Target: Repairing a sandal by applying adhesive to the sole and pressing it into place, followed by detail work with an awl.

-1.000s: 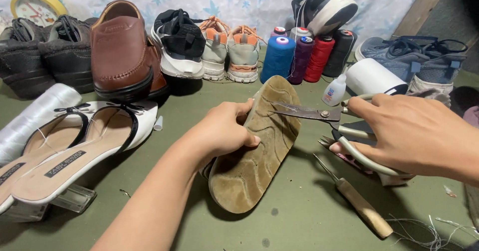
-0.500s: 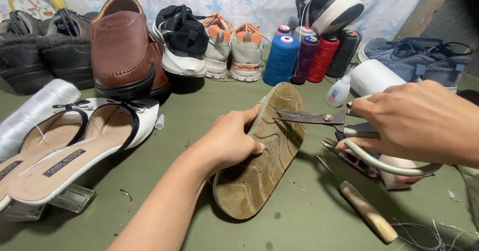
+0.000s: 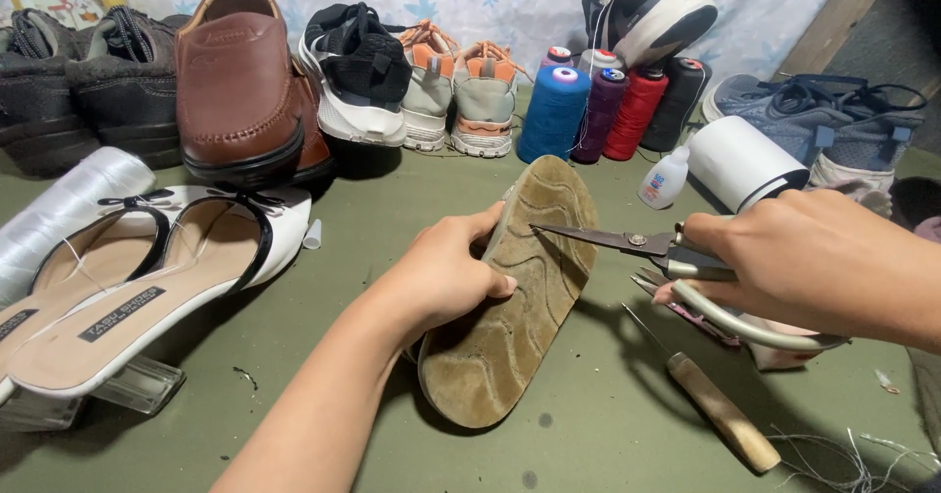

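Note:
My left hand grips the side of a worn tan shoe sole, held tread-up and tilted on the green table. My right hand holds a pair of metal scissors by its handles. The blades are nearly closed and their tips touch the sole's upper tread. Under my right hand lies a second pointed tool, partly hidden.
A wooden-handled awl lies right of the sole. White heeled sandals lie at left beside a white thread spool. Shoes, thread cones, a small glue bottle and a white roll line the back.
The scissors have moved left, so their tips now rest on the sole's tread. My left hand kept its grip and the sole stayed tilted in place.

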